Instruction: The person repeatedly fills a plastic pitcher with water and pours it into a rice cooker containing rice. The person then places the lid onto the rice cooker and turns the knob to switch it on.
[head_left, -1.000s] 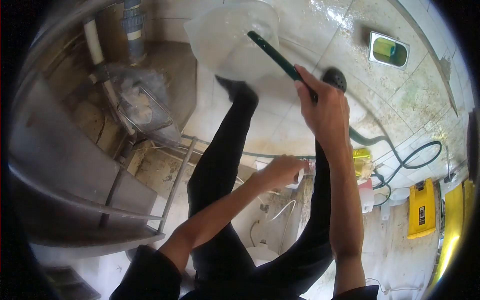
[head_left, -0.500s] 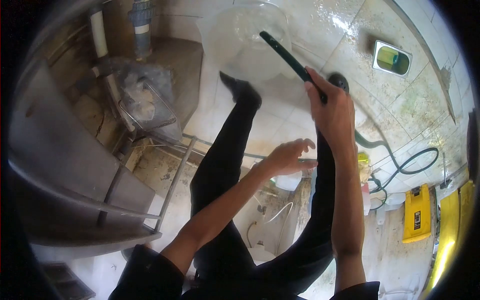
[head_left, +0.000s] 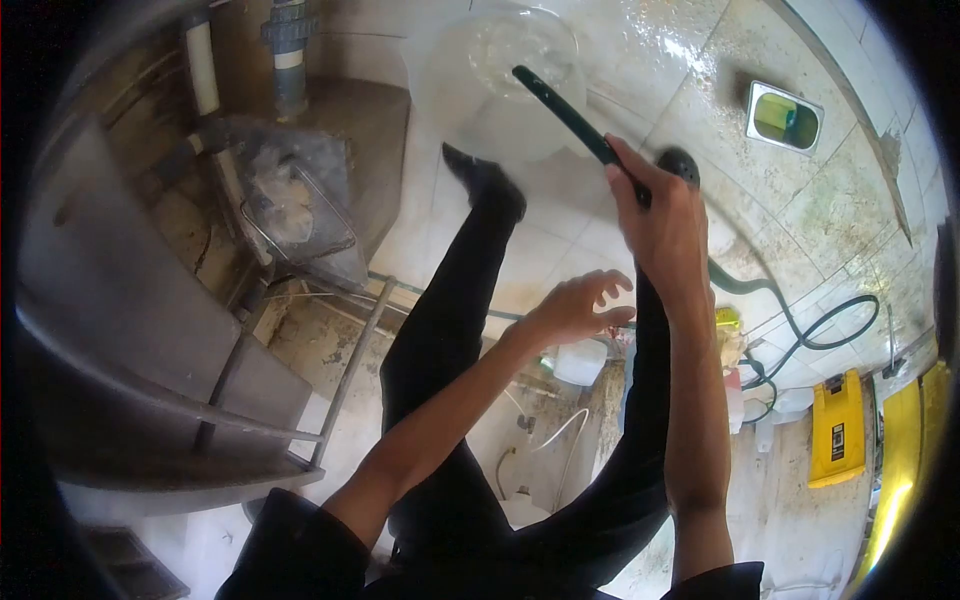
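My right hand point(head_left: 660, 205) is wrapped round a dark green hose point(head_left: 565, 115), whose straight end points forward over the floor. Near that end, clear water point(head_left: 520, 45) spreads over the light tiles in a rounded, rippling patch. Lower down, my left hand point(head_left: 580, 305) hangs in the air beside my right leg, fingers apart and slightly curled, holding nothing. More green hose point(head_left: 740, 286) runs behind my right arm. On the tiles to the right sits a small metal container point(head_left: 751, 112) with something yellow and green inside.
A grey metal fixture point(head_left: 140, 290) and a rail point(head_left: 355, 360) stand at left, near upright pipes point(head_left: 288, 70) and a wire basket point(head_left: 305, 225). Hose loops point(head_left: 845, 345) lie at right by a yellow box point(head_left: 838, 430). A white container point(head_left: 580, 362) is partly behind my left hand.
The hose end has shifted slightly left with my right hand. The round water patch near it shows more clearly. My left hand has risen slightly, fingers a little more spread.
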